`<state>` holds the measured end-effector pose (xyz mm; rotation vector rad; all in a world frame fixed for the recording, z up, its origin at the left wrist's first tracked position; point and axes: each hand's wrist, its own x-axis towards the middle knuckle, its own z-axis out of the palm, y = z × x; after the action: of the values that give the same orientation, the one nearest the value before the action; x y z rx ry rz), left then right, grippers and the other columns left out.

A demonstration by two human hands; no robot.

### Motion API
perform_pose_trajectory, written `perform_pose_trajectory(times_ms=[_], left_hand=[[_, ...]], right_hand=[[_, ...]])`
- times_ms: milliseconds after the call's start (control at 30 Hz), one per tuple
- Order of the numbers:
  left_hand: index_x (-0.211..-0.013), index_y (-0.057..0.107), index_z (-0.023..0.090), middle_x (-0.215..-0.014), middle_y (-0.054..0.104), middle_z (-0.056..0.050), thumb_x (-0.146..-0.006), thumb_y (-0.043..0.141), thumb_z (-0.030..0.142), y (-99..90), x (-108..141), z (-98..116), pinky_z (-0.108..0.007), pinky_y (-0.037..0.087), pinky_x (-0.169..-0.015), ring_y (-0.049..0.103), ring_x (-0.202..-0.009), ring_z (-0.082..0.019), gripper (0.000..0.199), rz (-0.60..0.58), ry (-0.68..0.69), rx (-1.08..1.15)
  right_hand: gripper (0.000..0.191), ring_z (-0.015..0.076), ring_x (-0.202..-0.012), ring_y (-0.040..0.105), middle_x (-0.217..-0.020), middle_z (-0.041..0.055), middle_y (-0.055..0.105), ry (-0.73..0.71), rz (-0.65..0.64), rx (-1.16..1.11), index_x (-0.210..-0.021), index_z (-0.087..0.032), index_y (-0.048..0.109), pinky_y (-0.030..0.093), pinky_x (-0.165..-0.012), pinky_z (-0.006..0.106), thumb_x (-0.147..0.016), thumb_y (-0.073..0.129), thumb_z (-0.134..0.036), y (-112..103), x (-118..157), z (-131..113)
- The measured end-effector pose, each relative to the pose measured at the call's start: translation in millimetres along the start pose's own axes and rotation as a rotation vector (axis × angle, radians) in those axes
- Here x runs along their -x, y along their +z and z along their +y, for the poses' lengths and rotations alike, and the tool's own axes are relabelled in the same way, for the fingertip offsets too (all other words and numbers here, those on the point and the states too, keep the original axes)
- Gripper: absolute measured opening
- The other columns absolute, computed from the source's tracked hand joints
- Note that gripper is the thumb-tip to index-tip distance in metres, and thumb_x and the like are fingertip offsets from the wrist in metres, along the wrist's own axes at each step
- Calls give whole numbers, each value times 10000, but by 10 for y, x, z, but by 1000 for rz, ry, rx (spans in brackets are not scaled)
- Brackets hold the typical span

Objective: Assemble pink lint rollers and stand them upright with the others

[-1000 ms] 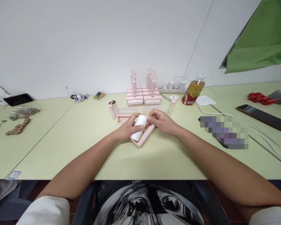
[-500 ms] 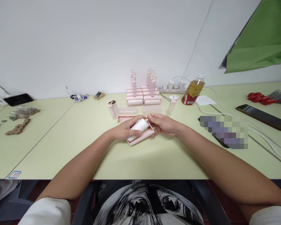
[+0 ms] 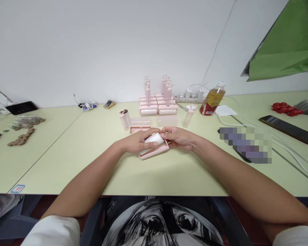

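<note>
Fingers of my left hand (image 3: 136, 141) are wrapped over a white roll (image 3: 154, 140), which lies partly inside a pink case (image 3: 154, 151). My right hand (image 3: 181, 137) grips the right end of that case, thumb and forefinger pinched at its edge by the roll's end. Both are held tilted just above the table. Behind my hands are a flat pink piece (image 3: 140, 128), two clear pale covers (image 3: 166, 120), a pink tube with a dark opening (image 3: 125, 119) and an upright slim pink tube (image 3: 188, 118).
Stacked pink cases (image 3: 167, 109) with upright pink tubes stand near the wall. Right of them are a power strip (image 3: 190, 99), a drink bottle (image 3: 212, 99), cables, a black phone (image 3: 289, 129) and red items (image 3: 286, 109). Brown pieces (image 3: 22, 138) lie at the left.
The white roll sits slightly lower and flatter in the pink case. My right thumb and forefinger have moved down and left against the roll's end.
</note>
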<state>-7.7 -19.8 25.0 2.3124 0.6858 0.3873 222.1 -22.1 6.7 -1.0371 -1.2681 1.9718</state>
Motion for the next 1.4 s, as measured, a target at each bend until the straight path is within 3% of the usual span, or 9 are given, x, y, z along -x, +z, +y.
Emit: perform_pose_trajectory(times_ms=[167,333,533,700,833,1033,1400], left_hand=[[-1417,457,257,-1359,570,-80,-938,499,499,-16,6,52,-337,408,-992,559,-1182,-260,539,-36,18,7],[-1384,492,246,-1314,594,-81,-931,500,514,-33,5,75,-327,417,-949,573,-1136,-263,527,-1,-13,-30],[-1326,544,228,-1239,621,-87,-912,514,531,-34,-7,14,-324,430,-913,581,-1092,-263,514,19,-26,-32],[-1301,563,226,-1215,632,-77,-902,537,517,-24,-14,-37,-308,438,-895,595,-1062,-247,494,25,-25,2],[-1331,555,227,-1254,631,-77,-893,543,518,4,-13,-45,-323,442,-931,591,-1082,-255,527,91,-40,22],[-1333,560,211,-1218,649,-82,-890,529,531,2,-20,-20,-327,456,-931,596,-1056,-250,547,108,-38,-9],[-1350,551,236,-1281,623,-73,-892,563,493,-74,5,82,-298,451,-909,597,-1091,-246,525,99,-15,-37]], right_hand=[[496,120,-695,592,-759,-27,608,-18,-30,15,-813,-180,526,477,-623,241,-590,915,-392,22,25,-18],[524,88,-625,536,-698,-56,556,-89,48,-25,-773,-190,478,454,-569,203,-574,924,-379,48,1,8],[443,140,-727,623,-836,-1,623,-17,-10,24,-892,-210,517,576,-657,298,-717,824,-478,93,22,50],[374,170,-854,683,-921,29,656,0,-24,-5,-928,-204,524,610,-736,326,-789,781,-438,126,42,43],[310,199,-795,705,-855,35,662,1,32,-43,-911,-199,518,628,-645,349,-847,720,-425,129,1,39],[267,162,-582,633,-646,-17,565,-4,119,-89,-840,-198,510,600,-484,324,-844,723,-360,143,-63,54],[306,152,-563,611,-648,-25,561,-15,162,-95,-844,-204,451,564,-424,285,-812,749,-267,225,17,-68]])
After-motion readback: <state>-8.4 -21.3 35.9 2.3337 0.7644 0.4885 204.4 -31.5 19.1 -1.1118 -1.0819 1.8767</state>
